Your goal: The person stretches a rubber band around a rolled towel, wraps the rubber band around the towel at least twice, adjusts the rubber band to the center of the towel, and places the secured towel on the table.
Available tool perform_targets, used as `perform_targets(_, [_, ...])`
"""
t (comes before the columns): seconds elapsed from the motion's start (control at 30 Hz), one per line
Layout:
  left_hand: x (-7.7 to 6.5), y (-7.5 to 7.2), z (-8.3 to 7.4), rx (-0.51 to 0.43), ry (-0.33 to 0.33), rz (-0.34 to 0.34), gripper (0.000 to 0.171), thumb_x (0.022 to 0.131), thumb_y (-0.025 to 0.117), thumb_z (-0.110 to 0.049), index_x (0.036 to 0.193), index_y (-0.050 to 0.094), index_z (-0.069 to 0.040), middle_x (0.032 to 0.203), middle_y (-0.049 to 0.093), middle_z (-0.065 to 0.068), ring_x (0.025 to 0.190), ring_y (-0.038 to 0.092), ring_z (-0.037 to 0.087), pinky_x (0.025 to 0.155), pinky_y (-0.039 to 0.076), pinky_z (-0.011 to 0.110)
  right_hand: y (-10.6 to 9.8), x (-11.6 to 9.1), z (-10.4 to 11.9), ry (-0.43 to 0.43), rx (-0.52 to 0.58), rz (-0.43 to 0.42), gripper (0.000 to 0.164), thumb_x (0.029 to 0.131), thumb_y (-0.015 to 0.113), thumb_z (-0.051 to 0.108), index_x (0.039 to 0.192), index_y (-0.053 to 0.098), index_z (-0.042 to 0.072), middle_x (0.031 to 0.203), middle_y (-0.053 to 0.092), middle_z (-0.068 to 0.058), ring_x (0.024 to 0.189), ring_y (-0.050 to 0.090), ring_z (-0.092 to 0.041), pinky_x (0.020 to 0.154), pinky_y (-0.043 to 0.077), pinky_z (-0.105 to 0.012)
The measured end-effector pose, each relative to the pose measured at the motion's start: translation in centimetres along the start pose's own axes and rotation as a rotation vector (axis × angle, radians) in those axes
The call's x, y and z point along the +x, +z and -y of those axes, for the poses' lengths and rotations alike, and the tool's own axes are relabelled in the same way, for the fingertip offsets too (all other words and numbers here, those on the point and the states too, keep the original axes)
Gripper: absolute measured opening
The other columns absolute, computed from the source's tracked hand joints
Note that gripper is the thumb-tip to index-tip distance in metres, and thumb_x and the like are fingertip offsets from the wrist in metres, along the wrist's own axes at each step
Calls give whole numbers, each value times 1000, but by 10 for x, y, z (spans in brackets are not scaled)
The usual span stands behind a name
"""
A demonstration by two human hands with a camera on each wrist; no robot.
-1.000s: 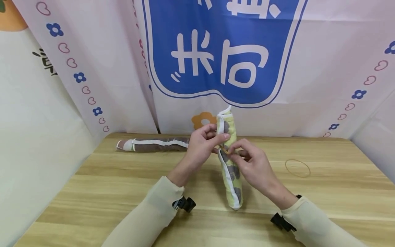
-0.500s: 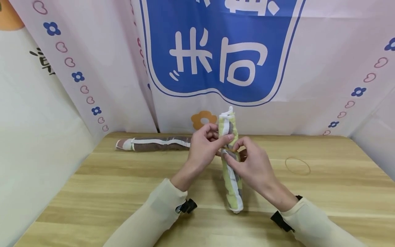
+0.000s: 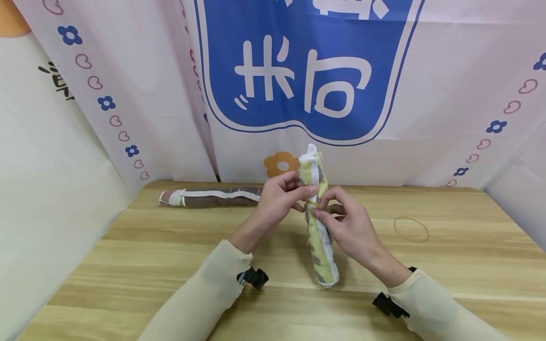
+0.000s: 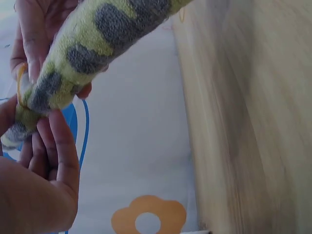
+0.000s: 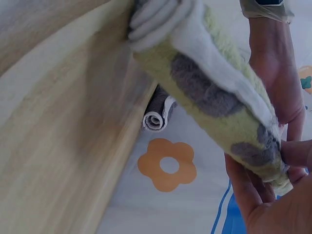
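A rolled towel [image 3: 319,246], yellow with grey spots and a white edge, is held tilted above the table between both hands. My left hand [image 3: 275,201] grips its upper part, thumb in front and fingers behind. Around the roll, just below that thumb, sits a rubber band [image 4: 20,85], seen clearly in the left wrist view. My right hand [image 3: 351,227] pinches the roll right at the band with thumb and forefinger. In the right wrist view the towel's [image 5: 209,97] layered lower end is near the camera; the hands hide part of its far end.
A second rolled towel [image 3: 217,200], brown with a white edge, lies at the back left of the wooden table [image 3: 128,265]. A loose rubber band [image 3: 414,240] lies on the right. Behind the table hangs a printed curtain [image 3: 448,94].
The yellow towel roll has turned about its length, so its white edge has shifted from left to right. My right fingers have shifted slightly along the rubber band; the left hand keeps its grip.
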State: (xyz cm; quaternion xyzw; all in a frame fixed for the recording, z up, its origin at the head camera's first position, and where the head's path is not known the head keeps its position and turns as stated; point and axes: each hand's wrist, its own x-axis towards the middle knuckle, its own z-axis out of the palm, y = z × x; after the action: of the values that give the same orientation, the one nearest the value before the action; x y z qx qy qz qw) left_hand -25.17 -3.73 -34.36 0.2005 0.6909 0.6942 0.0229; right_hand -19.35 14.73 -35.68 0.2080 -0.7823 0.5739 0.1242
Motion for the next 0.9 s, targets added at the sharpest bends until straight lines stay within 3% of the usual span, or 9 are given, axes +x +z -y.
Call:
perform_targets(0.17, [-2, 6, 0, 4, -2, -65, 30, 95, 80, -14, 120, 72, 0, 96, 73, 10, 82, 69, 17, 62, 59, 27, 1, 0, -4, -110, -77, -7, 20, 98, 67, -13, 101, 60, 6, 108, 72, -19, 89, 76, -29, 67, 63, -35])
perform_targets(0.27, [-3, 9, -3, 33, -7, -122, 28, 94, 82, -16, 115, 73, -1, 93, 73, 8, 80, 68, 16, 61, 59, 27, 1, 1, -5, -138, -123, 0, 21, 97, 67, -14, 103, 60, 5, 111, 71, -18, 93, 76, -32, 69, 64, -34])
perform_targets(0.4, [-6, 14, -7, 74, 8, -212, 24, 91, 85, -17, 106, 72, -3, 86, 71, 6, 73, 64, 15, 57, 57, 27, 2, 3, -3, -102, -179, 15, 20, 98, 71, -8, 108, 58, 3, 111, 69, -17, 97, 75, -34, 74, 64, -34])
perform_targets(0.57, [-8, 17, -9, 118, 35, -274, 28, 87, 90, -20, 97, 68, -6, 81, 67, 3, 69, 60, 14, 56, 56, 27, 5, 2, 1, -19, -275, -8, 36, 93, 85, 10, 109, 54, 6, 109, 69, -14, 86, 73, -27, 66, 62, -31])
perform_targets(0.7, [-8, 15, -5, 118, 31, -216, 30, 87, 91, -25, 101, 70, -8, 87, 71, 3, 78, 64, 15, 64, 58, 29, 6, 1, -1, -18, -279, -61, 36, 89, 86, 3, 105, 54, 4, 104, 69, -15, 84, 71, -26, 64, 60, -32])
perform_targets(0.9, [-1, 6, 3, -31, 42, 3, 35, 99, 74, -16, 130, 66, -1, 117, 75, 13, 99, 68, 19, 77, 60, 33, 3, 1, -4, 16, -55, -87, 26, 93, 76, -7, 108, 56, -1, 110, 66, -20, 90, 74, -31, 70, 63, -34])
